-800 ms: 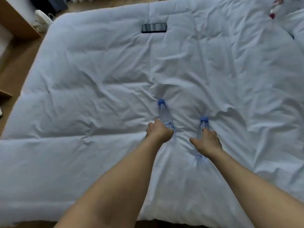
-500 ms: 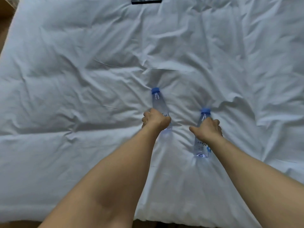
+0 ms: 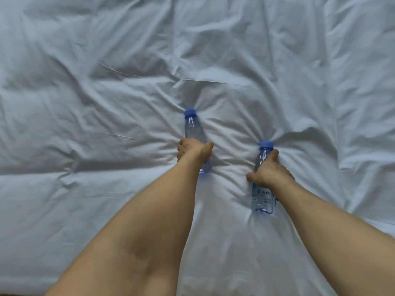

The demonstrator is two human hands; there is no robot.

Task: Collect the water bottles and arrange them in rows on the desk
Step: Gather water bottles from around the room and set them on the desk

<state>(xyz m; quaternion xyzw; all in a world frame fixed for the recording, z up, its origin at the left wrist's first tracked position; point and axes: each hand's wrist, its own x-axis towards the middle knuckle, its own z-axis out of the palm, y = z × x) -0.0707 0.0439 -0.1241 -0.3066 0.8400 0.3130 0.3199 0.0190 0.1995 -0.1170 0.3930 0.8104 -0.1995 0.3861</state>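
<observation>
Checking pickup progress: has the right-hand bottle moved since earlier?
No: the right hand grips the bottle, its cap still beside the same duvet fold.

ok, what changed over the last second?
Right hand closed its fingers round the right bottle, which it only covered before. The view moved in; the black phone left frame. Unchanged: left hand grips the left bottle, both bottles lying on the white duvet.
</observation>
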